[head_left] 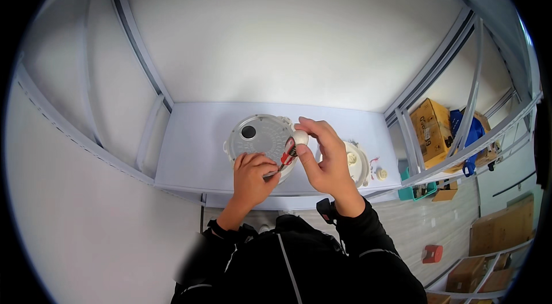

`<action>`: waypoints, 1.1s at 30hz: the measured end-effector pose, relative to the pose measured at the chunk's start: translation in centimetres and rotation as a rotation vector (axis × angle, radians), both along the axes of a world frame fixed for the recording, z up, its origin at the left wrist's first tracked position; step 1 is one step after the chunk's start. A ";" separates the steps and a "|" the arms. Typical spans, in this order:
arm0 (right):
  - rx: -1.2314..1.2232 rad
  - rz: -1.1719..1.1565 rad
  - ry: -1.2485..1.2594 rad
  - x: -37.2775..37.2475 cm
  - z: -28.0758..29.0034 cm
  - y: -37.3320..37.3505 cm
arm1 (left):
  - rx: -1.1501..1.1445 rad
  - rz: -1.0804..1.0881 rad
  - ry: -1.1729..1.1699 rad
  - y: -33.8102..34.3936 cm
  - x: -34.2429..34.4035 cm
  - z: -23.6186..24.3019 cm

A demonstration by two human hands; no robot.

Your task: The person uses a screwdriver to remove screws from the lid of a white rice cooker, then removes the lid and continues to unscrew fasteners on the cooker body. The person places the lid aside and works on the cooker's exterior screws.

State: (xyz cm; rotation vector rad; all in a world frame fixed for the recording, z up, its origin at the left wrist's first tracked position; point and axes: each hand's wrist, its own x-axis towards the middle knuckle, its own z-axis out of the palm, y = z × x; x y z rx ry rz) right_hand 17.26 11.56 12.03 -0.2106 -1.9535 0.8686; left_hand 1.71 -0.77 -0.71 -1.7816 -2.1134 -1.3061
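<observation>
My right hand (328,160) is closed round a screwdriver (289,153) with a red, black and white handle, its rounded end against the palm. The shaft slants down to the near right rim of a round, pale grey plastic cover (267,131), which has a dark round spot at its upper left. Resting on the near part of this cover, my left hand (253,177) has its thumb and fingers pinched close to the screwdriver's tip. Whatever they pinch is hidden.
Right of my right hand lies a white round part (361,169), partly covered by it. Small red pieces (372,165) and a cream round piece (381,174) lie beside it. Metal frame posts flank the white table (190,148). Boxes (430,131) and a teal bin (417,190) stand right.
</observation>
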 end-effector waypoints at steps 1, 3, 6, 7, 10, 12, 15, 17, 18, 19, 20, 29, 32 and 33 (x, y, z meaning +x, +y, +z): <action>0.012 0.023 0.008 0.0 0.1 0.0 | 0.004 0.006 -0.002 0.0 0.1 0.0; 0.049 0.070 -0.005 0.1 0.4 -0.1 | 0.007 0.014 -0.006 0.0 0.1 0.0; 0.094 0.040 -0.103 0.6 0.5 -0.5 | 0.010 0.025 -0.002 0.1 0.1 0.0; 0.104 0.014 -0.142 0.8 0.5 -0.7 | 0.016 0.031 0.003 0.1 0.2 0.1; 0.023 -0.054 -0.201 1.0 0.0 -1.0 | 0.033 0.039 -0.008 0.3 0.4 0.0; -0.115 0.014 -0.054 0.4 -0.3 -1.1 | 0.043 0.035 -0.012 0.4 0.6 0.0; -0.054 0.036 0.009 0.0 0.1 -1.3 | 0.052 0.044 -0.006 0.4 0.5 0.0; 0.048 0.027 -0.033 0.1 0.2 -1.3 | 0.049 0.051 -0.002 0.3 0.5 0.0; 0.085 0.025 -0.069 0.3 0.0 -1.2 | 0.049 0.053 -0.002 0.3 0.6 0.1; 0.121 0.023 -0.105 0.4 -0.2 -1.1 | 0.049 0.055 -0.001 0.3 0.6 0.1; 0.105 0.020 -0.133 0.6 -0.2 -1.0 | 0.049 0.057 0.000 0.3 0.6 0.2; 0.042 0.100 0.002 0.0 0.1 -1.1 | 0.046 0.070 0.008 0.5 0.6 -0.1; 0.095 0.087 -0.098 0.8 -0.6 -0.4 | 0.058 0.075 0.027 0.5 0.7 0.2; 0.081 0.083 -0.136 1.0 -0.6 -0.2 | 0.057 0.067 0.020 0.5 0.7 0.1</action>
